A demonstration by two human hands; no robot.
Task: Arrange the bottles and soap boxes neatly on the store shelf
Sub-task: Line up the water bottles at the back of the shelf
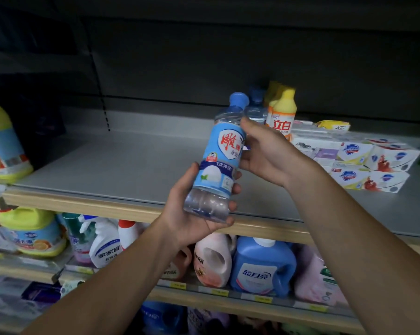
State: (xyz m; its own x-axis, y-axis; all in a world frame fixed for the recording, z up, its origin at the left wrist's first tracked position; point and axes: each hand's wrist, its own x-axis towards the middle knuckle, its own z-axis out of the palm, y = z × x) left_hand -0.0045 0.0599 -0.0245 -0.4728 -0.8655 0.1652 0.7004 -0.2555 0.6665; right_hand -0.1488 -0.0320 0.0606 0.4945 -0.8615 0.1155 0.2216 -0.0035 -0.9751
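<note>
Left hand (199,211) curls round bottle (218,160) base, carrying it; right hand (262,151) fingers wrap its label, likely steadying it for shelf (112,163).

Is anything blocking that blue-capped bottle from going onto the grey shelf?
Nothing visible. The bottle, held by the left hand and right hand, is above bare shelf; other bottles and soap boxes sit right.

Bare shelf (122,165) left of bottles (282,114)
</note>
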